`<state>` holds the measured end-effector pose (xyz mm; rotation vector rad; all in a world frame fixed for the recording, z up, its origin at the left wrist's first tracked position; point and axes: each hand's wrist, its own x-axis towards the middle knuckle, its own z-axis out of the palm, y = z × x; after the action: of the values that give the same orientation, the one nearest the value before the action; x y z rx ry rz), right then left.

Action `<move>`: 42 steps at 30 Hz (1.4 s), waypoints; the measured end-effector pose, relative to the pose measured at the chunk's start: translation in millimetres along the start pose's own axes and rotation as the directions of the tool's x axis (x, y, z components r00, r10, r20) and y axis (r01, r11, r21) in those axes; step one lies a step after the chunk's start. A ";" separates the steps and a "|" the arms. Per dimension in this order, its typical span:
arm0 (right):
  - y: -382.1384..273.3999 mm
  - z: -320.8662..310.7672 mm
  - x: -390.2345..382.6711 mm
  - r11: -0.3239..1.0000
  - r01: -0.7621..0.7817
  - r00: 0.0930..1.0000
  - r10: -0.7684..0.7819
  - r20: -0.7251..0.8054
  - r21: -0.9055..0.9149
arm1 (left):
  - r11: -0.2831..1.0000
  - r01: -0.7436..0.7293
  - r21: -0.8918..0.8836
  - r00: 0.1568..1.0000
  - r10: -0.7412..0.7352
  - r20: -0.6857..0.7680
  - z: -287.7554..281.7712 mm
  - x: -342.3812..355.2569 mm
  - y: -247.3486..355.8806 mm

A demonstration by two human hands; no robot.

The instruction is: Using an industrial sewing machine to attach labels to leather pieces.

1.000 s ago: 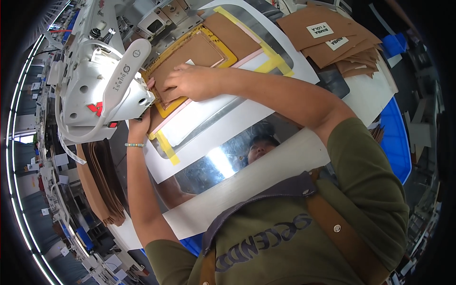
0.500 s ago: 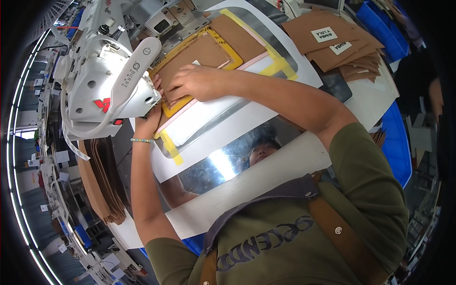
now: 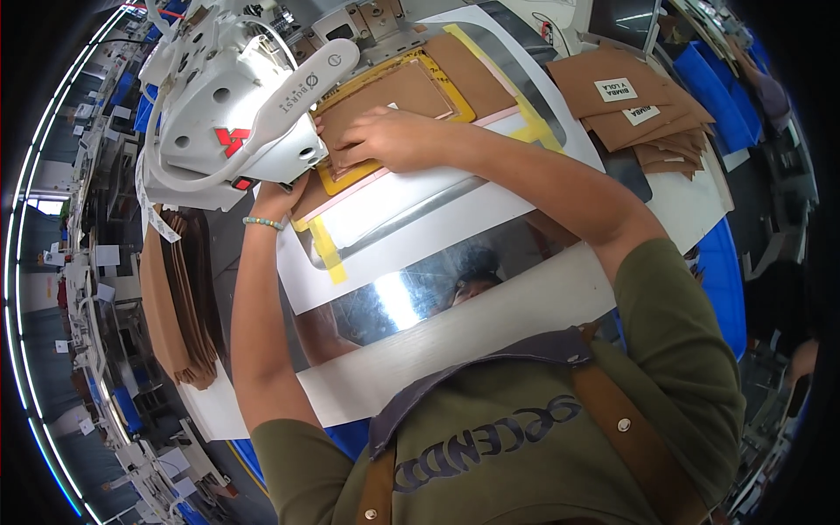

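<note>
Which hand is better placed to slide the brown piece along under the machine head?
Probably the right hand: it lies flat on the brown piece in the yellow frame. The left hand is tucked beneath the white machine head.

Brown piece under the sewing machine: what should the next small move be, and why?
Probably a slight nudge of the brown piece to seat it square in the yellow frame. The right hand lies flat on it and the left hand touches its edge beside the machine head, so both seem to be aligning it.
</note>
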<state>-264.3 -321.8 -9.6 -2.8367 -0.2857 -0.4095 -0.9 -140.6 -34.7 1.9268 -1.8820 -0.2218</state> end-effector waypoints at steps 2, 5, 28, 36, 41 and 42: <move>8.7 5.3 -12.4 1.000 -0.022 1.000 0.022 0.005 -0.004 | 0.993 -0.077 -0.089 0.997 0.074 -0.037 7.6 14.9 21.5; 4.1 10.9 4.7 0.999 0.004 0.999 -0.006 -0.044 -0.052 | 0.995 0.008 -0.096 0.999 -0.013 -0.050 1.8 -4.9 -9.2; 9.0 9.5 5.6 0.998 -0.039 0.999 0.041 -0.030 0.040 | 0.977 0.182 -0.111 0.983 -0.183 -0.007 24.4 0.6 -37.9; 5.8 7.8 5.9 0.999 -0.035 0.999 0.035 -0.027 0.008 | 0.946 0.202 -0.252 0.973 -0.222 -0.055 19.9 -4.5 -20.4; -2.1 -1.8 7.8 0.997 -0.036 0.999 0.036 0.006 0.063 | 0.932 0.110 -0.345 0.980 -0.159 -0.116 28.8 0.9 -24.4; -3.8 -3.5 5.4 0.996 -0.029 1.000 0.028 0.004 0.089 | 0.939 0.076 -0.336 0.982 -0.128 -0.136 31.2 1.7 -25.2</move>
<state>-260.9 -318.4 -3.9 -2.7510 -0.2570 -0.3780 9.5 -148.9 -72.6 1.7579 -1.5343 -0.3815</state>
